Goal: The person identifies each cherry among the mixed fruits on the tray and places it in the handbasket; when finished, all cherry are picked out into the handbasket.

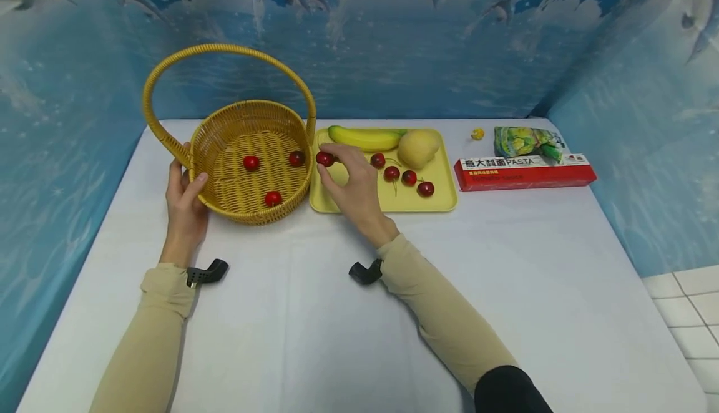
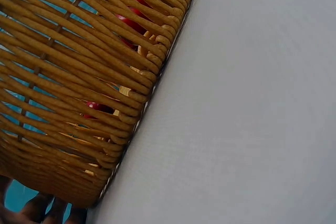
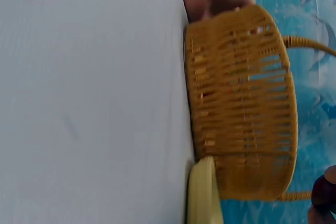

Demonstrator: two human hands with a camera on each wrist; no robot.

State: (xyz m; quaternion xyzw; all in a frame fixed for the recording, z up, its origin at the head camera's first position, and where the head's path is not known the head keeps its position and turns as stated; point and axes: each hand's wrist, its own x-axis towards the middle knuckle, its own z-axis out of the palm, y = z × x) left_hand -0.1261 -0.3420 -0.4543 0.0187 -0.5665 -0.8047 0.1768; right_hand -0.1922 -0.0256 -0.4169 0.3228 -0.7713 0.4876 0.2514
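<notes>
My left hand holds the left side of a yellow wicker basket, its thumb at the rim by the foot of the tall handle. Inside lie several dark and bright red cherries. Between thumb and fingers my right hand pinches a dark red cherry, above the left end of a yellow tray and just right of the basket rim. In the right wrist view that cherry shows at the lower right edge. Through the basket's weave, the left wrist view gives glimpses of red fruit.
On the tray lie a banana, a round yellow fruit and several cherries. To its right are a red pasta box, a green packet and a small yellow object. A dolphin-print cloth hangs behind the table.
</notes>
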